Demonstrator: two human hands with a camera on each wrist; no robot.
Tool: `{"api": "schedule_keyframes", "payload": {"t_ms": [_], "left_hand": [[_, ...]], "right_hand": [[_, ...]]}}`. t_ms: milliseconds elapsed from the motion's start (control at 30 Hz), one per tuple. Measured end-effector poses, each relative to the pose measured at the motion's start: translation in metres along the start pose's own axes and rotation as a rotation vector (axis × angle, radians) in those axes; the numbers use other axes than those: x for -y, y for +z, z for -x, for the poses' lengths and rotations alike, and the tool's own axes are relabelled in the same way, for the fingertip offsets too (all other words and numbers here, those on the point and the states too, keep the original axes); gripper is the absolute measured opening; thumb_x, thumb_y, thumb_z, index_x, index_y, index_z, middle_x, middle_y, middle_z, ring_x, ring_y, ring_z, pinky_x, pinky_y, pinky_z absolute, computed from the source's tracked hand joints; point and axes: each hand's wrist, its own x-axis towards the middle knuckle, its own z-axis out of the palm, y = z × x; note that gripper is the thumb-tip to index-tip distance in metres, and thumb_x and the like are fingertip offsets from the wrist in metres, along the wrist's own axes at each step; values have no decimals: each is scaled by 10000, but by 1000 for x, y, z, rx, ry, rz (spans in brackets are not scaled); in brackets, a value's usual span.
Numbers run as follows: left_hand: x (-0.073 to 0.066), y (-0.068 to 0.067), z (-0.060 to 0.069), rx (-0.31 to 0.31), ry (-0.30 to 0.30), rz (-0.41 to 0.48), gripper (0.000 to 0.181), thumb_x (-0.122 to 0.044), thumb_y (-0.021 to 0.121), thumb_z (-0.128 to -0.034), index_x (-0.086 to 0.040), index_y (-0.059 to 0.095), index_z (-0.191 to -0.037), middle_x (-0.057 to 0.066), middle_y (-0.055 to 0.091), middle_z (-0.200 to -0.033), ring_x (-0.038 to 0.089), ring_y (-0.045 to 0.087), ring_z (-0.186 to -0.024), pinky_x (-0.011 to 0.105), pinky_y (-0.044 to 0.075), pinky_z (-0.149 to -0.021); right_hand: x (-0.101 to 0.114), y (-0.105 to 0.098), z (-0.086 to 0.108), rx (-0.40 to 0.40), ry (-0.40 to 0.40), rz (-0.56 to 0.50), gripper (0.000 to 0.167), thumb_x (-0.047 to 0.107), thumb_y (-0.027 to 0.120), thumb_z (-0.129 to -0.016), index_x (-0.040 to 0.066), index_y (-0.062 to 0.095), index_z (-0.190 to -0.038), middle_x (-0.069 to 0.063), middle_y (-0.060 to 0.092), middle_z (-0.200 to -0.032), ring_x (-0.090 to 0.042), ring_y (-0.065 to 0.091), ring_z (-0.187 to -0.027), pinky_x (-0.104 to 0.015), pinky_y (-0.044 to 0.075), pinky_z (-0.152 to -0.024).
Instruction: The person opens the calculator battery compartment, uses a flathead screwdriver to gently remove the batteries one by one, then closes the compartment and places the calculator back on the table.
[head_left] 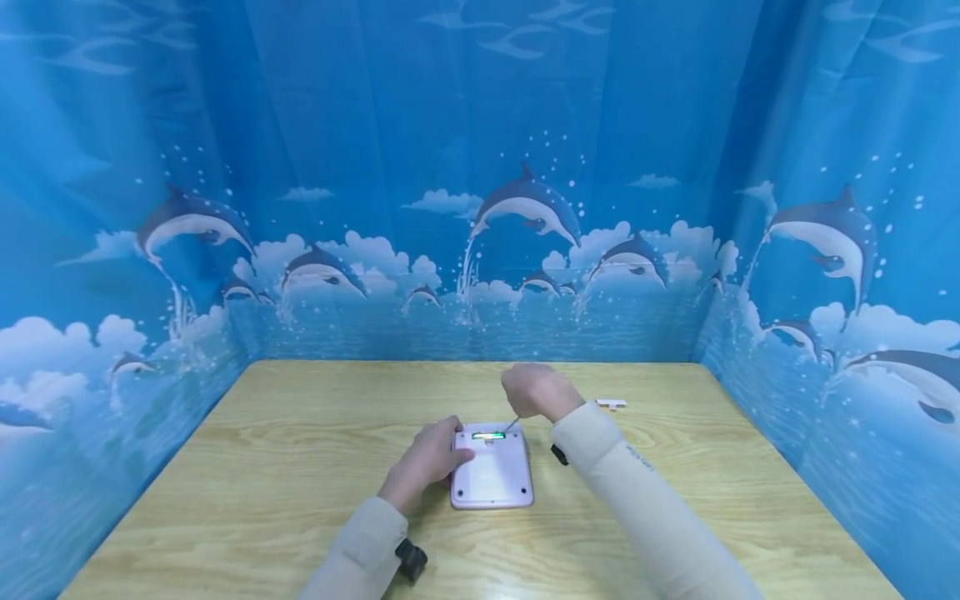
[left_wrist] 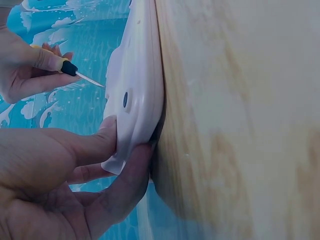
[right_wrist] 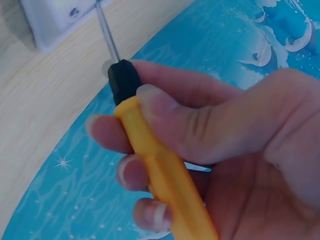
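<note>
A flat, pale pinkish-white device [head_left: 492, 479], like a calculator turned face down, lies on the table with dark feet at its corners. Near its far edge is an uncovered battery slot holding a green battery [head_left: 489, 436]. My left hand [head_left: 433, 454] grips the device's left side, thumb on top and fingers at the edge and underneath, as the left wrist view shows. My right hand [head_left: 536, 390] holds a screwdriver [right_wrist: 167, 175] with a yellow handle and black collar. Its thin metal shaft slants down to the right end of the battery slot; the exact tip contact is too small to tell.
A small white battery cover [head_left: 611, 403] lies on the wood-grain table [head_left: 315, 433], beyond and to the right of the device. Blue curtains [head_left: 390, 125] printed with dolphins hang along the back and both sides of the table.
</note>
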Motion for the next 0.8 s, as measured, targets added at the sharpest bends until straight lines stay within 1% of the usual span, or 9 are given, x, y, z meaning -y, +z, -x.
{"api": "schedule_keyframes", "payload": {"t_ms": [67, 133, 200, 333, 433, 500, 600, 700, 800], "left_hand": [[0, 0, 0, -4, -4, -2, 409, -167, 736, -955, -9, 589, -1303, 147, 665, -993, 194, 621, -642, 289, 562, -522], [0, 0, 0, -6, -13, -1, 410, -168, 734, -957, -13, 589, -1308, 148, 668, -1004, 195, 622, -644, 289, 561, -524], [-1, 1, 0, -8, -16, 1, 416, -167, 734, -955, -14, 588, -1313, 145, 668, -1007, 195, 622, -649, 288, 561, -531], [-2, 1, 1, -6, -23, 7, 434, -171, 737, -952, -18, 583, -1328, 141, 668, -1011, 194, 621, -660, 296, 561, -551], [-2, 2, 1, -8, -24, 7, 443, -171, 738, -950, -18, 581, -1335, 141, 668, -1009, 199, 619, -655, 299, 560, -550], [-2, 2, 2, -9, -26, 6, 448, -172, 738, -950, -19, 579, -1340, 141, 667, -1008, 200, 619, -650, 297, 559, -546], [-2, 3, 1, -11, -25, 1, 450, -170, 736, -951, -21, 577, -1344, 141, 666, -1007, 199, 617, -649, 292, 558, -542], [-2, 3, 1, -12, -28, 0, 446, -162, 736, -949, -22, 578, -1342, 144, 665, -1013, 200, 616, -652, 288, 559, -539], [-3, 3, 1, -14, -33, -1, 438, -155, 736, -948, -22, 580, -1335, 148, 665, -1021, 200, 615, -657, 285, 558, -538]], "right_hand": [[-3, 1, -2, 13, 1, -25, 194, 33, 507, -1051, 66, 681, -1129, -18, 486, -714, -122, 348, -577, -285, 346, -530], [-6, 1, -3, 25, 0, -44, 163, 39, 521, -1047, 81, 678, -1065, -10, 434, -675, -120, 282, -556, -287, 313, -516], [-8, 1, -4, 30, -4, -51, 155, 46, 530, -1047, 94, 671, -1002, -3, 402, -663, -120, 253, -549, -286, 298, -512], [-11, 2, -4, 32, -6, -62, 188, 50, 554, -1039, 106, 666, -899, -3, 377, -658, -130, 227, -552, -289, 282, -514], [-13, 3, -3, 24, -6, -89, 179, 47, 576, -1030, 113, 669, -892, -11, 434, -672, -131, 244, -555, -288, 292, -523], [-16, 5, -2, 12, -11, -100, 166, 48, 601, -1021, 115, 684, -894, -19, 494, -701, -134, 280, -575, -290, 312, -544], [-21, 7, -1, -6, -11, -117, 138, 37, 656, -993, 131, 720, -915, -11, 633, -818, -127, 432, -645, -279, 414, -594], [-28, 9, 0, -11, -15, -141, 187, -18, 674, -964, 141, 771, -958, -15, 719, -955, -148, 626, -790, -291, 541, -671], [-34, 10, 2, -5, -20, -175, 274, -80, 657, -945, 153, 793, -995, -24, 747, -1019, -200, 716, -887, -327, 609, -726]]}}
